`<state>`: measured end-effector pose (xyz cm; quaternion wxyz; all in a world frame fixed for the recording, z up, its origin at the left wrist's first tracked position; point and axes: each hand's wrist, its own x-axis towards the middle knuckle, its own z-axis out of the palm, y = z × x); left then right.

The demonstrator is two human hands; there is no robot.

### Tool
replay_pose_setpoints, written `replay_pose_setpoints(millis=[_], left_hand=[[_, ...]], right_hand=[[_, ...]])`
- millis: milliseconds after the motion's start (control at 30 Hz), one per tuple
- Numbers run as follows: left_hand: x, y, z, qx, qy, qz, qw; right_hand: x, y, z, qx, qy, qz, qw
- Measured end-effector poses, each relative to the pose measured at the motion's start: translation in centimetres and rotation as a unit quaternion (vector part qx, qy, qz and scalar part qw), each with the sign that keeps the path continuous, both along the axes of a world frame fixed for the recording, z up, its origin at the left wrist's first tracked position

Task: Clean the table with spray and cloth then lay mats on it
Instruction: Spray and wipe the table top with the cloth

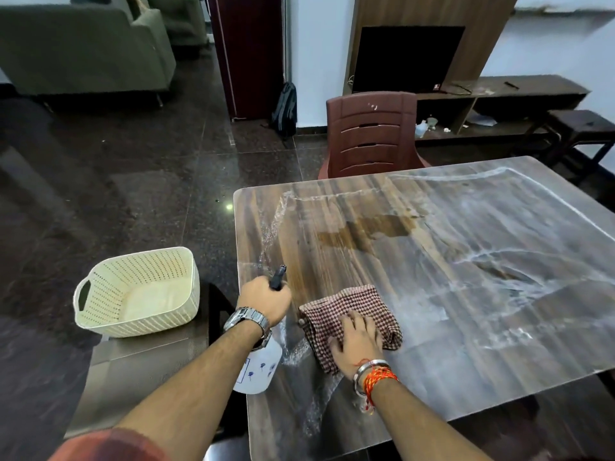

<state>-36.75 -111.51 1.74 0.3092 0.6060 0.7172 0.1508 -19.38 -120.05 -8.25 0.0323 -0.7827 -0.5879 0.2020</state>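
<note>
The wooden table (466,294) has a clear plastic cover with wet streaks and a damp patch near its middle. My left hand (264,299) grips the top of a white spray bottle (258,371) with a black nozzle, held over the table's left edge. My right hand (357,341) presses flat on a red-and-white checked cloth (346,307) lying on the near left part of the table. Brownish mats (139,371) lie stacked on a seat to the left of the table, under a basket.
A cream perforated basket (139,291) sits on the mats at left. A brown plastic chair (369,134) stands at the table's far side. A TV unit (409,58), a dark stool (579,128) and a sofa (83,44) stand beyond.
</note>
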Motion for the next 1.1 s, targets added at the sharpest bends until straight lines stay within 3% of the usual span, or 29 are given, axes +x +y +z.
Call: replay_pose_setpoints(millis=[300,567,767,1100], left_hand=[[-0.9,1.6,-1.6,-0.044,-0.097,0.029,0.994],[-0.4,5.5,-2.5,-0.043,-0.074,-0.033,0.996],[0.0,8.0,-2.4,-0.035,-0.029,0.003,0.999],[-0.4,12.2,-4.2,-0.012,-0.058,0.133,0.989]], right_hand=[[-1.2,1.9,-2.8,-0.038,-0.027,0.034,0.998],[-2.3,5.0,-3.2,-0.043,-0.042,0.05,0.997],[-3.3,8.3,-3.9,-0.027,-0.033,0.116,0.992],[-7.2,18.8,-4.1,0.016,-0.039,0.234,0.971]])
